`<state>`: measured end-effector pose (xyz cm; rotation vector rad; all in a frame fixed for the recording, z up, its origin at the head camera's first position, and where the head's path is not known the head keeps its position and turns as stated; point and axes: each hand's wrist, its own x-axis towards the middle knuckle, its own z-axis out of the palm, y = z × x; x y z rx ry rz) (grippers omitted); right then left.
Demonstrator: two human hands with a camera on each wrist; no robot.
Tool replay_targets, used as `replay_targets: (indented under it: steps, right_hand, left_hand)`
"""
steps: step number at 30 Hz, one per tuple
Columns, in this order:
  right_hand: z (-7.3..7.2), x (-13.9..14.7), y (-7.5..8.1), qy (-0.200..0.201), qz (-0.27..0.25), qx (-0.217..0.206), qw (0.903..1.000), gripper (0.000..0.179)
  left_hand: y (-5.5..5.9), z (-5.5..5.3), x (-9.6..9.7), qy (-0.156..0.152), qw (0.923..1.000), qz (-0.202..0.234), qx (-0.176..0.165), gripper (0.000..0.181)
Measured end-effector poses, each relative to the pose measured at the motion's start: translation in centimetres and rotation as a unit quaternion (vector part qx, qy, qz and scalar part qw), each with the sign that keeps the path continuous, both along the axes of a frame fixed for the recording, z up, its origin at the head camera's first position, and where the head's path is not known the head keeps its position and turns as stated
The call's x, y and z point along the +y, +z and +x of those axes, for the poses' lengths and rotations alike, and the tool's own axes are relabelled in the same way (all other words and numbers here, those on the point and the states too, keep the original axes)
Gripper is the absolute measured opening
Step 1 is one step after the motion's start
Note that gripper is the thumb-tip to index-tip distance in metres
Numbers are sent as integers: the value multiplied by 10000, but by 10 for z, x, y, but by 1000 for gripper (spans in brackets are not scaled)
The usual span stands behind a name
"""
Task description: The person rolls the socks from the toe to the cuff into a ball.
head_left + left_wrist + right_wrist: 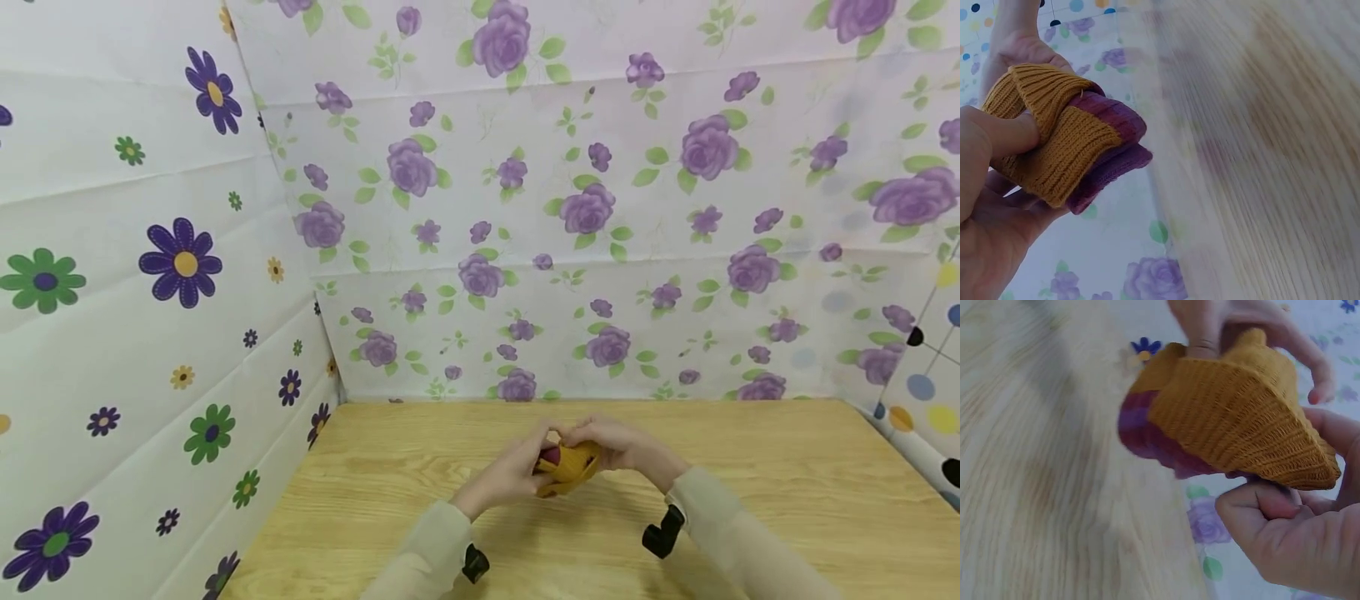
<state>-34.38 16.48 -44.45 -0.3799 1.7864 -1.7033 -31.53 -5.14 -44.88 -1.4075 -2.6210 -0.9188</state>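
A folded pair of knitted socks (574,465), with mustard ribbed cuffs and purple-maroon striped parts, is held between both hands above the table. My left hand (517,468) grips it from the left; in the left wrist view its thumb (1016,134) lies in a fold of the mustard knit, with fingers underneath. On the other side my right hand (613,443) pinches the mustard edge; the right wrist view shows that thumb (1275,501) under the ribbed knit (1241,419). The striped part (1141,425) sticks out of the turned-over cuff.
Beneath the hands is a light wood-grain table (390,467). Purple-flowered sheeting (525,208) hangs along its back edge, and a daisy-patterned sheet (135,333) stands along the left. A dotted sheet (926,375) borders the right. Black wrist cameras (663,532) hang below the sleeves.
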Motion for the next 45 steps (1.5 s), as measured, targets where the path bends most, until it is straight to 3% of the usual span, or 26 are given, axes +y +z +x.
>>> replay_targets:
  steps: [4, 7, 9, 12, 16, 20, 22, 26, 30, 33, 37, 39, 41, 45]
  right_hand:
    - [-3, 9, 4, 687, -29, -356, 9970, 27]
    - [-5, 16, 6, 1161, -283, -332, 9923, 30]
    - [-6, 18, 6, 1262, -472, -220, 9906, 28]
    - [-7, 19, 3, 1101, -563, 140, 9922, 18]
    - [-6, 19, -4, 591, -131, 1069, 9924, 10]
    - [-3, 23, -8, 169, 460, 2329, 9713, 23]
    - [-1, 27, -7, 102, 606, 2769, 9589, 25]
    - [-2, 34, -3, 94, 458, 3136, 9484, 24]
    - [-6, 34, -1, -81, 166, 3425, 9393, 17]
    - [-7, 35, -3, -283, -398, 3636, 9303, 13]
    - [-7, 33, -5, -439, -1596, 3475, 9229, 11]
    - [-6, 31, -5, -380, -1893, 3268, 9252, 12]
    - [-4, 27, -5, -340, -1808, 3132, 9317, 13]
    - [9, 16, -5, -590, -853, 3445, 9331, 10]
  left_hand:
    - [3, 4, 5, -134, 9996, 96, -218, 45]
    - [4, 5, 7, -12, 9954, 287, -911, 41]
    - [4, 4, 6, 131, 9889, 496, -1398, 41]
    - [-1, 0, 4, 353, 9710, 965, -2159, 39]
    - [-9, -5, 2, 637, 9407, 1512, -2971, 36]
    - [-15, -9, 2, 745, 9043, 2021, -3687, 36]
    - [-17, -11, 3, 621, 8781, 2378, -4105, 38]
    - [-15, -13, 5, 397, 8213, 3018, -4824, 41]
    - [-11, -12, 9, 492, 7847, 3411, -5152, 32]
    - [-7, -12, 13, 533, 7496, 3754, -5425, 19]
    - [2, -11, 16, 717, 7057, 4246, -5626, 14]
    - [6, -11, 18, 880, 6864, 4608, -5556, 16]
    - [8, -11, 21, 1036, 6655, 5031, -5415, 19]
    - [11, -13, 25, 1307, 6263, 5743, -5107, 28]
